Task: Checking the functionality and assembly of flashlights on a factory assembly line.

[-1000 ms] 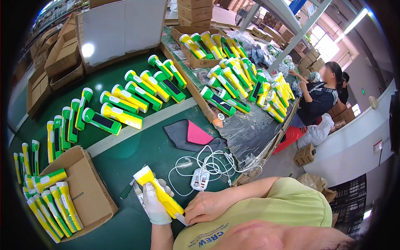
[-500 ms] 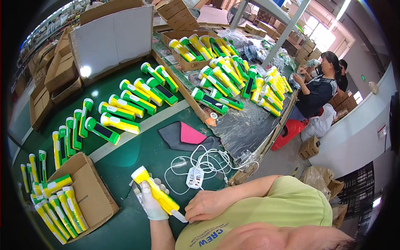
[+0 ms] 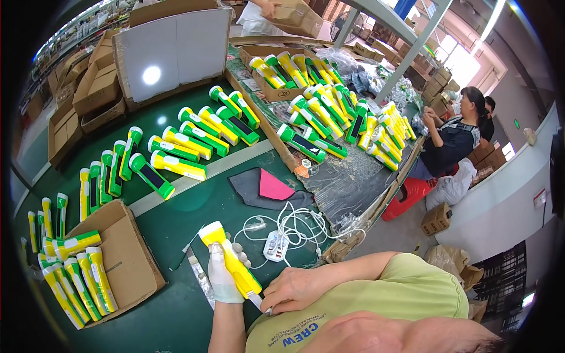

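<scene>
Green workbench [image 3: 176, 223]; gloved left hand [image 3: 222, 276] fingers grasping yellow torch [image 3: 231, 260]; right hand [image 3: 294, 289] pinching its base.

left hand [image 3: 223, 276] gloved, fist closed | right hand [image 3: 294, 289] bare, fingers pinching

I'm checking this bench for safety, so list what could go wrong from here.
1. The gloved left hand grips the yellow flashlight while the bare right hand works what looks like a thin tool at its tail end; a slip could jab the fingers.
2. The tangled white cord and power strip lie close by and might snag.
3. A thin blade-like strip lies beside the left hand.
</scene>
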Demonstrator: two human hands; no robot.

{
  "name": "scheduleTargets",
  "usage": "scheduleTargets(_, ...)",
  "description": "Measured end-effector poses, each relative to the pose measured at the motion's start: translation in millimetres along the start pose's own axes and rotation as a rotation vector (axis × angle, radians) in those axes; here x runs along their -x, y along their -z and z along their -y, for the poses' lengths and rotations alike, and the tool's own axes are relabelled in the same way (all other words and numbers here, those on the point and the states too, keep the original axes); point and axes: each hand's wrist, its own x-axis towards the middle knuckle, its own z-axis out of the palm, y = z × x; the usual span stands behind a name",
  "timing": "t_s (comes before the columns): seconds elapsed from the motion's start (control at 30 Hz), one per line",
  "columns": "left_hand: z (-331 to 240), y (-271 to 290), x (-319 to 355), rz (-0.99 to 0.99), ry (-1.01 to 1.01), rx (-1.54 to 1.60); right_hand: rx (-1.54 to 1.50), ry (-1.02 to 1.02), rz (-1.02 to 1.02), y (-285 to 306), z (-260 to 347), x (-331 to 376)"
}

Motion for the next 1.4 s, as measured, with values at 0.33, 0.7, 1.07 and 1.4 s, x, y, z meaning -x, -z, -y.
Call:
scheduleTargets(0.33,-19.3,-5.5,17.4,0.026,-0.030,0.083,0.032,0.071,0.015,-1.8,3.6,-19.4)
scheduleTargets(0.7,-14.8,2.0,11.3,0.049,-0.007,0.059,0.014,0.072,0.023,-3.8,-2.2,-24.3)
scheduleTargets(1.07,-4.1,-9.9,17.0,0.019,0.009,0.009,0.035,0.007,0.058,-6.6,-0.7,-0.2)
scheduleTargets(1.4,14.5,-14.7,39.5,0.006,0.037,0.007,0.047,0.083,-0.025,-17.4,6.0,31.1)
